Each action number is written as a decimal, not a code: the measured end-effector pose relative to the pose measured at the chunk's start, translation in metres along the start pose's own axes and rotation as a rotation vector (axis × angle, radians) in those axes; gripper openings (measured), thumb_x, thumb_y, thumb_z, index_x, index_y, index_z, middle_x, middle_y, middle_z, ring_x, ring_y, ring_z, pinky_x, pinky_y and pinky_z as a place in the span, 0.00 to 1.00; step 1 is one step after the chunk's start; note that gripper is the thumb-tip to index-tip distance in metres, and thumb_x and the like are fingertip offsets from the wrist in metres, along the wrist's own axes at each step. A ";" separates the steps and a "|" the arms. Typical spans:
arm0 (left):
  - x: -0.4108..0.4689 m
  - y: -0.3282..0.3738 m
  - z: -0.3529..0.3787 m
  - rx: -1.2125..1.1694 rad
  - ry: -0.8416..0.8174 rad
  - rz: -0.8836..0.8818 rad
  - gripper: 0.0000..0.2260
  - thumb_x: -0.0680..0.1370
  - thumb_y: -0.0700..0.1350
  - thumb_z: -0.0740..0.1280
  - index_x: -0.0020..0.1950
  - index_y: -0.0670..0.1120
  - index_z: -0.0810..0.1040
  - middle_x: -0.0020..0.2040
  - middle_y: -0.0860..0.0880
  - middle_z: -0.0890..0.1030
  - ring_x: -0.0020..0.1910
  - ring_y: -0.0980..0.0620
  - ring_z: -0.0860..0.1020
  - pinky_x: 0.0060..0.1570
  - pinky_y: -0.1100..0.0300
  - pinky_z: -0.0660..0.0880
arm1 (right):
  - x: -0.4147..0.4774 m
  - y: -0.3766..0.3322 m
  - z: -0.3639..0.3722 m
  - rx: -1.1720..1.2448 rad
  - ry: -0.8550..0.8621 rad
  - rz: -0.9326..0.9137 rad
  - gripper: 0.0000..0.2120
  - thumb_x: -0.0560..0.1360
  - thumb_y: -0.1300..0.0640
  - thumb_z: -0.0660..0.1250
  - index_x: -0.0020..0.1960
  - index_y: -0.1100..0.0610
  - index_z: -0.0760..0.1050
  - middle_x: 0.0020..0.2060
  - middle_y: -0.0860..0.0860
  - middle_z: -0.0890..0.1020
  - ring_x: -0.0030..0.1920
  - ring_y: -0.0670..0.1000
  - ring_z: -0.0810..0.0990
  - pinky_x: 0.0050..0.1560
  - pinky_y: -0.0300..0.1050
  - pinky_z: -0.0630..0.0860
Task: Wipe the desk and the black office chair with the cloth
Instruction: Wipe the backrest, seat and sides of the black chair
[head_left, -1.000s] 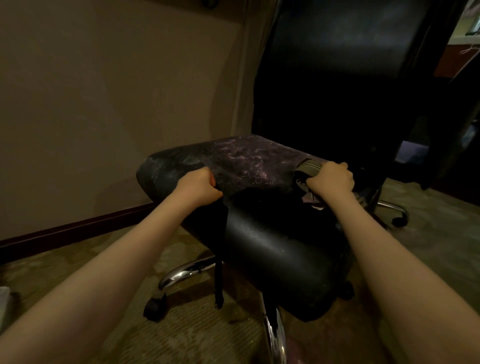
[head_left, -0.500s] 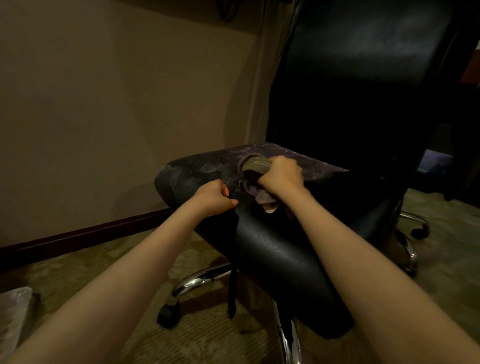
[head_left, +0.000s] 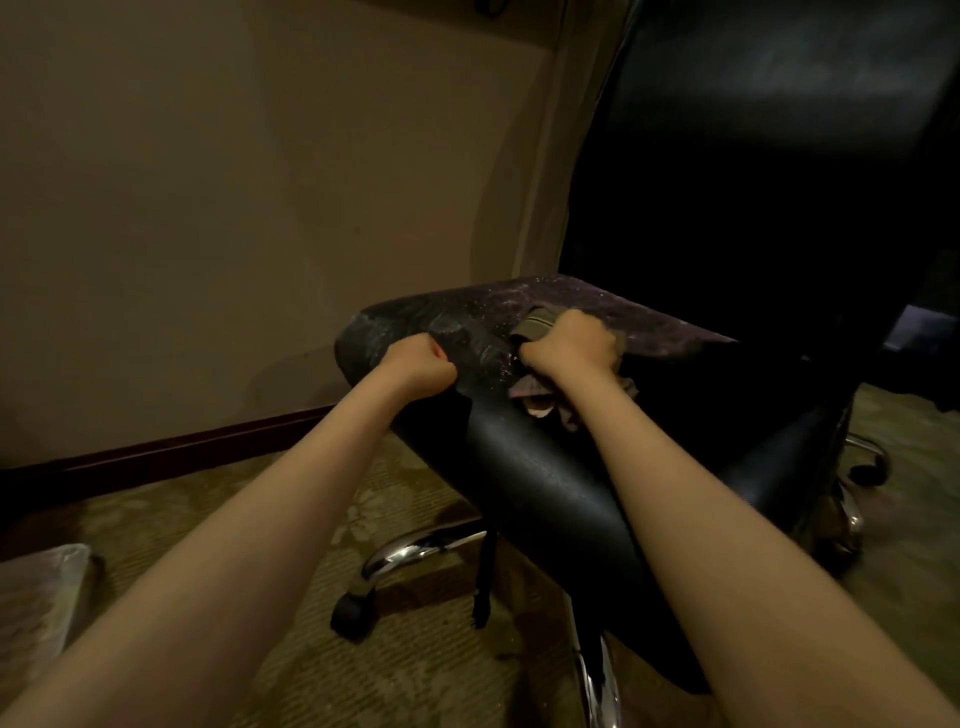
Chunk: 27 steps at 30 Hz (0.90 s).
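With left hand (head_left: 421, 364) clenched on the seat edge of the black office chair (head_left: 519, 467) and right hand (head_left: 571, 345) bunching the cloth (head_left: 535, 326), swept leftward across the dusty seat to mid-frame; seat wiping underway.

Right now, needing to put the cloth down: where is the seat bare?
Bare: the seat's right rear, between the right hand and the backrest, and the carpet beside the wall. Crowded: front left, where left hand and cloth sit.
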<state>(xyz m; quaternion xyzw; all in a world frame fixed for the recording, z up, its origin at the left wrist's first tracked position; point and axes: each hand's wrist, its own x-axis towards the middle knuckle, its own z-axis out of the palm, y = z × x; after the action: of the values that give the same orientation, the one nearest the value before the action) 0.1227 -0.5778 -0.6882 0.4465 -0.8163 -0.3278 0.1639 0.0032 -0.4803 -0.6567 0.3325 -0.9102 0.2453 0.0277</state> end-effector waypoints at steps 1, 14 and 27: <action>0.000 -0.002 0.000 -0.021 -0.008 0.002 0.10 0.76 0.39 0.62 0.36 0.48 0.66 0.35 0.49 0.69 0.34 0.52 0.68 0.32 0.61 0.64 | -0.002 -0.014 0.007 0.018 -0.025 -0.029 0.20 0.73 0.50 0.69 0.60 0.59 0.74 0.58 0.57 0.77 0.58 0.57 0.77 0.44 0.42 0.69; -0.002 -0.036 -0.018 -0.149 0.102 0.071 0.11 0.76 0.41 0.67 0.39 0.50 0.66 0.39 0.50 0.73 0.42 0.50 0.75 0.33 0.63 0.69 | -0.003 -0.003 -0.016 -0.082 0.169 -0.059 0.15 0.74 0.61 0.65 0.60 0.62 0.75 0.58 0.61 0.78 0.59 0.62 0.76 0.55 0.50 0.74; 0.019 -0.063 -0.026 -0.063 -0.009 0.117 0.13 0.75 0.50 0.69 0.37 0.49 0.66 0.36 0.52 0.71 0.39 0.53 0.71 0.35 0.62 0.65 | 0.023 -0.078 0.039 0.050 0.015 -0.048 0.17 0.74 0.57 0.68 0.60 0.63 0.74 0.59 0.60 0.77 0.60 0.61 0.75 0.54 0.49 0.74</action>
<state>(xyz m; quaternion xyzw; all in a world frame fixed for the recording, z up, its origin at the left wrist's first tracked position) 0.1663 -0.6281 -0.7129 0.3910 -0.8311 -0.3451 0.1931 0.0377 -0.5635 -0.6526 0.3531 -0.8952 0.2698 0.0319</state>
